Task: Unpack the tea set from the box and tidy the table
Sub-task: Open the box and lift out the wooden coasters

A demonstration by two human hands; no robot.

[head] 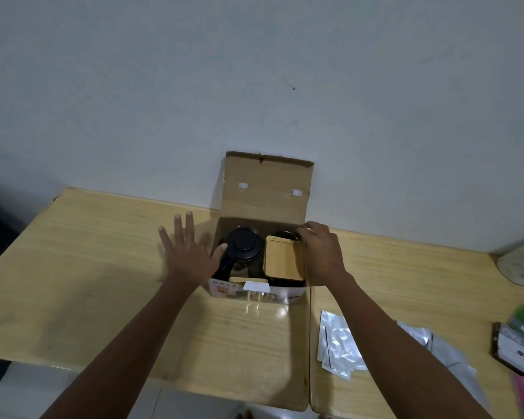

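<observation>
Your right hand (321, 252) hides far right corner of box (266, 189); fingertips go out of sight there, so you can't tell what they touch. Dark round thing (285, 234) behind wooden lid (283, 261) mostly hidden. Print on box front too small to read. Packets (521, 343) at right cut off by edge. Pale round thing (521, 261) cut off too.

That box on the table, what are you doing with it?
A person is unpacking a cardboard box that stands open on a wooden table. The left hand is spread flat at the box's left side, its thumb touching a black teapot inside. The right hand reaches in at the far right corner, beside a wooden tray. Everything is still in the box. Silver packets lie on the table to the right.
</observation>
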